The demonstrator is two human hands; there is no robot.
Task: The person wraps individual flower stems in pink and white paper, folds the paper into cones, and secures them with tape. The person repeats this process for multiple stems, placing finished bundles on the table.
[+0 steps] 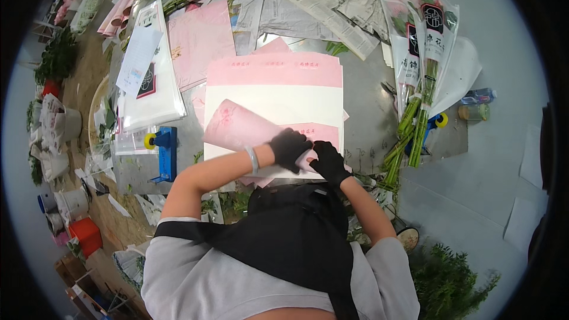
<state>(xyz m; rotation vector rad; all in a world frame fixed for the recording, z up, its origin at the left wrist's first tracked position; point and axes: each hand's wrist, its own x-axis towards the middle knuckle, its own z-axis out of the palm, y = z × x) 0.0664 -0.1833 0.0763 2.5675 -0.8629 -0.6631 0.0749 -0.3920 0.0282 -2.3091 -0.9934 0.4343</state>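
Observation:
A pink floral wrapping paper (pixel 242 126) is rolled into a cone, its wide end to the left and its narrow end between my hands. My left hand (pixel 291 149), in a black fingerless glove, grips the cone's upper side. Gloved the same way, my right hand (pixel 330 162) holds the narrow end, thumb on the paper. Both hands hide part of the roll. Beneath lies a stack of white sheets (pixel 271 102) with pink printed borders, near the table's front edge. The stack lies on more pink paper.
Blue tape dispensers stand at left (pixel 166 153) and right (pixel 429 131). Wrapped flower stems (pixel 426 93) lie at the right, near scissors (pixel 389 91). White plastic sleeves (pixel 153 84) fill the left side. Newspaper (pixel 302 15) covers the far side. Bottles (pixel 478 96) stand beyond the stems.

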